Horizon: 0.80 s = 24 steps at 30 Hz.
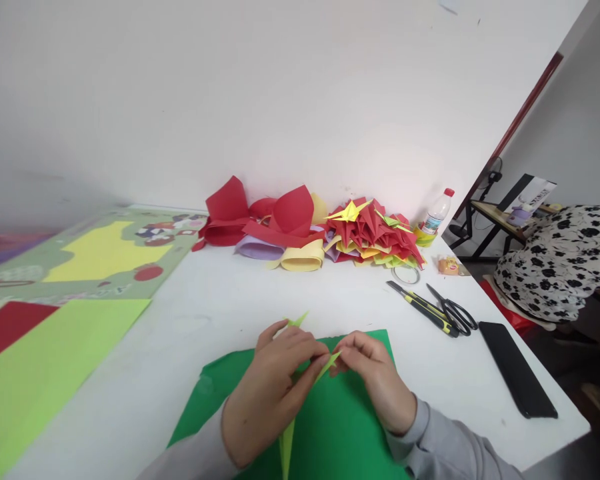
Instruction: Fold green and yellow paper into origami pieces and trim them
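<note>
Hands and folded paper at the near side of a white table [180,367]. The left hand [276,383], back upward, pinches a folded yellow-green paper [287,445] between thumb and fingers; pointed ends of the paper project beyond and below the hand. The right hand [374,375], close beside the left, has its fingers curled at the tip between the two; whether they grip it cannot be told. Both hands are above a green sheet [345,433] lying on the table. To the right lie a yellow-and-black cutter [425,310], black-handled scissors [453,312] just beside it, and a flat black object [517,370]. Farther back are a ring-shaped roll [417,275], a small wrapped item [449,266] and a red-capped bottle [434,219]. Along the wall [280,87] rest a pile of pointed red folded papers [365,233], topped by a yellow one, and, left of it, curled red papers [227,207]. At far left, a yellow-green sheet [55,380] and a red sheet [13,327] lie near a patterned mat [175,260].
</note>
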### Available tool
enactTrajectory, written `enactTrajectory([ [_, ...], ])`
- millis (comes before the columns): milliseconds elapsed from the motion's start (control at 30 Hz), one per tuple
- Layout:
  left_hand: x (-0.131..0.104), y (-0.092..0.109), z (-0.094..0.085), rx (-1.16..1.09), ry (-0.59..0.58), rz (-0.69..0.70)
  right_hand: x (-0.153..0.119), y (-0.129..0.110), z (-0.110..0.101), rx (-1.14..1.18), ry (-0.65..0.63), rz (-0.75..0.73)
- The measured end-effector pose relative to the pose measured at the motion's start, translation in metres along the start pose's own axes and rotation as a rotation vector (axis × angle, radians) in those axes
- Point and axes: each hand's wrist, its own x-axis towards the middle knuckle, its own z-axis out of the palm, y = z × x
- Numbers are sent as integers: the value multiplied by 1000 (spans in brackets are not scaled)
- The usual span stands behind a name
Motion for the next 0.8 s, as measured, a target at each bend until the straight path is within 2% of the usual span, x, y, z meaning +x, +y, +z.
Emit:
enactTrajectory([
  [67,0,1,0,-1,22,-14,-3,1,0,-129,10,-64],
  [100,1,2,-1,-3,31,-29,-4,2,1,-253,46,-141],
  [200,3,5,-5,-9,37,-85,-9,7,2,-732,191,-513],
  [300,3,8,-6,-13,32,-107,-12,11,2,-991,240,-767],
  [500,0,5,-2,2,25,-88,-11,9,2,-1120,215,-871],
  [800,3,6,-2,-17,-6,-80,-12,7,3,-1142,212,-884],
])
